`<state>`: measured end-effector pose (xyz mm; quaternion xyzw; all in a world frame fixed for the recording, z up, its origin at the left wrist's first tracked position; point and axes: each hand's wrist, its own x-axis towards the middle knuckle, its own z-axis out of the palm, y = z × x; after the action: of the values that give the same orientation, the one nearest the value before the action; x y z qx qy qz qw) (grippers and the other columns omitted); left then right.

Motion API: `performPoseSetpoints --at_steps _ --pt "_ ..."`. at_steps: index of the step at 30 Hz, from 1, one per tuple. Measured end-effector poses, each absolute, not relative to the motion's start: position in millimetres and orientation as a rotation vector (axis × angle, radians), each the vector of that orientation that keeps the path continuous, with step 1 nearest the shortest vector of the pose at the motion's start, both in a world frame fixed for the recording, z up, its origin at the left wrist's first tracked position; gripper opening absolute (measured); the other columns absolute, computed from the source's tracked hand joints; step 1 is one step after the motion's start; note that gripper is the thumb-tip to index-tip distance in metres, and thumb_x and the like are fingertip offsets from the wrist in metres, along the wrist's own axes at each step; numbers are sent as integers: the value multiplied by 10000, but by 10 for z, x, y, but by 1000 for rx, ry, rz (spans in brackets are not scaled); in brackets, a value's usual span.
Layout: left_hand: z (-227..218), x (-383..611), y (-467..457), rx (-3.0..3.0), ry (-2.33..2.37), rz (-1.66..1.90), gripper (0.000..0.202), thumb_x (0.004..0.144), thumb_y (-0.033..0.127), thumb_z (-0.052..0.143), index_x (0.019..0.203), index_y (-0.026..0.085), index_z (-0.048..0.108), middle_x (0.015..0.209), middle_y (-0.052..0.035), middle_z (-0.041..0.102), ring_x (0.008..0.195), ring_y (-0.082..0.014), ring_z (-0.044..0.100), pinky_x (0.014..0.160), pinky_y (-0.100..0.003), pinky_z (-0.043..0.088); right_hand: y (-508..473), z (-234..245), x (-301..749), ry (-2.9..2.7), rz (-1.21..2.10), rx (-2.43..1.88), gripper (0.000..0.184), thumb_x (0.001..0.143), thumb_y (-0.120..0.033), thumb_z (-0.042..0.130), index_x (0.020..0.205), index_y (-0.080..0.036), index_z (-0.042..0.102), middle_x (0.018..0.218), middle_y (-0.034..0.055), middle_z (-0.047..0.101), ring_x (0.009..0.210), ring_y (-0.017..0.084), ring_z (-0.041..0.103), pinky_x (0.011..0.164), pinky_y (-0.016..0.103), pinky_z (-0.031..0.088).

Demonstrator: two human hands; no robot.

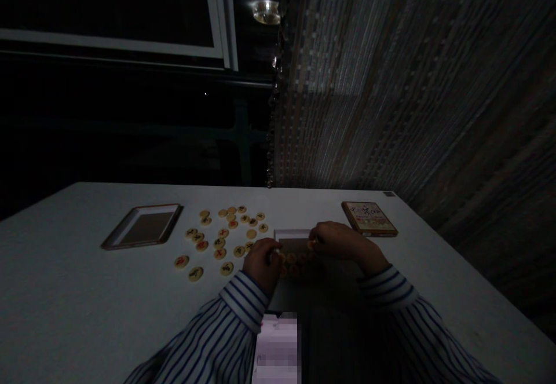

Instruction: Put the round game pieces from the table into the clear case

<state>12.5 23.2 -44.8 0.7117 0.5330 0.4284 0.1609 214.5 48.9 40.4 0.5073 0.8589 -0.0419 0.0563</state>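
Both my hands rest at a small open box (290,237) in the middle of the white table (78,303). My left hand (260,261) is curled at the box's left side, its fingertips on round wooden game pieces (292,262) lying inside. My right hand (336,240) is curled over the box's right side, fingers pinched near a piece. Many more round pale discs (226,234) with red or black marks lie scattered on the table to the left of my left hand. The scene is dim.
A shallow empty box lid or tray (143,226) lies at the far left. A flat printed square box (369,218) lies at the far right. A beaded curtain (391,83) hangs behind the table, and a dark window (108,36) is on the left.
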Motion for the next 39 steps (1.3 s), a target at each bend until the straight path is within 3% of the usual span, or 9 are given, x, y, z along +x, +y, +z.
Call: performPoseSetpoints --at_steps 39 --pt "-500 118 254 2040 1538 1235 228 658 98 484 807 175 639 895 -55 622 858 -166 577 786 -330 469 503 389 2153 2598 -173 1515 284 737 -302 489 970 -207 622 924 78 632 846 200 568 686 278 402"
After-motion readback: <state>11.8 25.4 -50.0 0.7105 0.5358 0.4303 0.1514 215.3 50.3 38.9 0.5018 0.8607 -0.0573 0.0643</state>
